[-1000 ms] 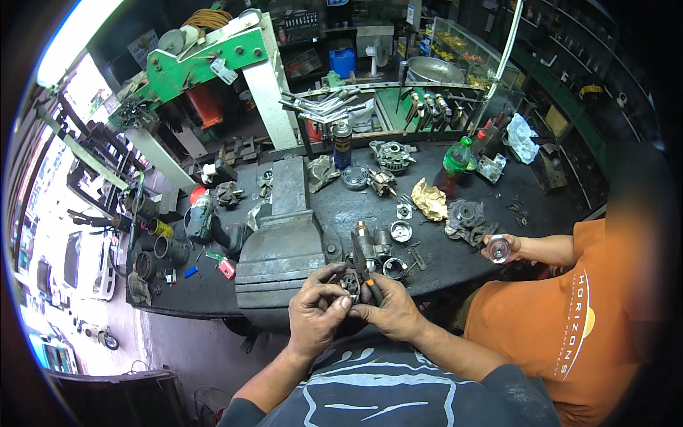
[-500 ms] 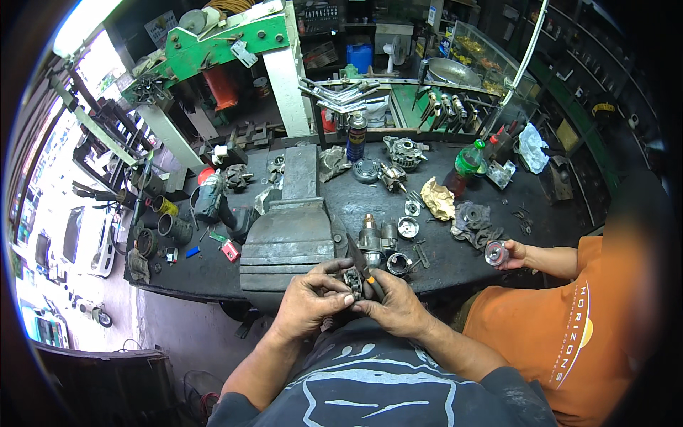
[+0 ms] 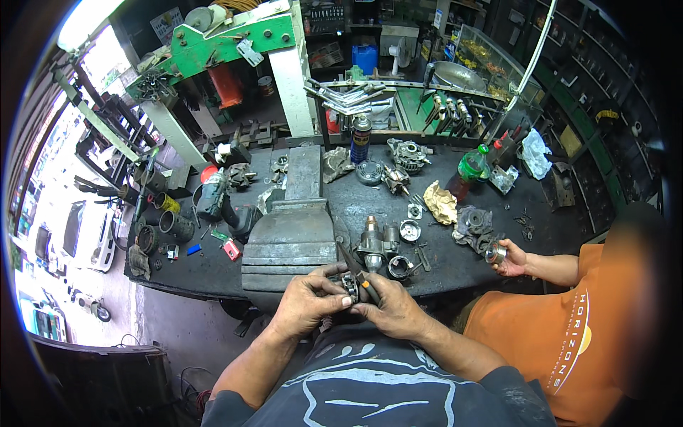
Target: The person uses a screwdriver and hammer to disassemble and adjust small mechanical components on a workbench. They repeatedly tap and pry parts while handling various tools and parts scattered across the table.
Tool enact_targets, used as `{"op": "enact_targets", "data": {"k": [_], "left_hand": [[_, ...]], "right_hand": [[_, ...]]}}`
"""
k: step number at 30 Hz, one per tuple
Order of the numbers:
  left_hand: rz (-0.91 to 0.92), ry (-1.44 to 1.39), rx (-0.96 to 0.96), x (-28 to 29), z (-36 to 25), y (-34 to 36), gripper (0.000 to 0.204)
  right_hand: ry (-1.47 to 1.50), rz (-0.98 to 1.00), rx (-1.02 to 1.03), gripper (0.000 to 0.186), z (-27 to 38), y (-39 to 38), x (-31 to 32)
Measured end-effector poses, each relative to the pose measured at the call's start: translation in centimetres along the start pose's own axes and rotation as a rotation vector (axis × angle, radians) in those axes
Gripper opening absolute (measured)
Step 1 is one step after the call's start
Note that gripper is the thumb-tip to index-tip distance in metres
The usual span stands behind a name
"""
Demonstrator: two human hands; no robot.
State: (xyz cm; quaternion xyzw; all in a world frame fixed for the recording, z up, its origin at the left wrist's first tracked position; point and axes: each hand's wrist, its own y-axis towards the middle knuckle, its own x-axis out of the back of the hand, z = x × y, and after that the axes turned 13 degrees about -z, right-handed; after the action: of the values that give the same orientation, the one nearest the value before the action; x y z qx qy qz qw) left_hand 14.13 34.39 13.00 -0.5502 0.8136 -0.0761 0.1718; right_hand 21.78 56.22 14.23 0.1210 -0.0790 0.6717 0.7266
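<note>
Close in front of my body, my left hand pinches a small round dark metal part with gaps around its edge; its exact kind does not show. My right hand is closed around long-nose pliers with black and orange handles. The pliers' jaws point up and away to the left, beside the round part. Fingers hide part of both things. Just beyond my hands stands a large bench vise. A starter motor lies on the bench right of it.
At the right, a person in orange holds a metal cylinder in one hand. The dark workbench bears a spray can, a green-capped bottle, an alternator, crumpled paper and a small red box.
The pliers' tip has swung a little left and lower, and the round part has turned slightly in my left fingers. The other person's hand has tilted the metal cylinder.
</note>
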Motion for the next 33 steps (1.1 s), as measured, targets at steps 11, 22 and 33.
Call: {"op": "enact_targets", "data": {"k": [11,22,33], "left_hand": [[-0.028,0.131,-0.251,-0.6,-1.1,-1.1,0.050],[-0.173,0.637,-0.878,-2.4,-1.4,-1.4,0.067],[-0.155,0.701,-0.902,-2.4,-2.0,-2.0,0.062]], "right_hand": [[0.866,0.154,-0.382,0.046,-3.0,0.5,0.5],[0.805,0.124,-0.324,0.042,-3.9,1.0,0.5],[0.865,0.080,-0.393,0.029,-2.7,1.4,1.8]]}}
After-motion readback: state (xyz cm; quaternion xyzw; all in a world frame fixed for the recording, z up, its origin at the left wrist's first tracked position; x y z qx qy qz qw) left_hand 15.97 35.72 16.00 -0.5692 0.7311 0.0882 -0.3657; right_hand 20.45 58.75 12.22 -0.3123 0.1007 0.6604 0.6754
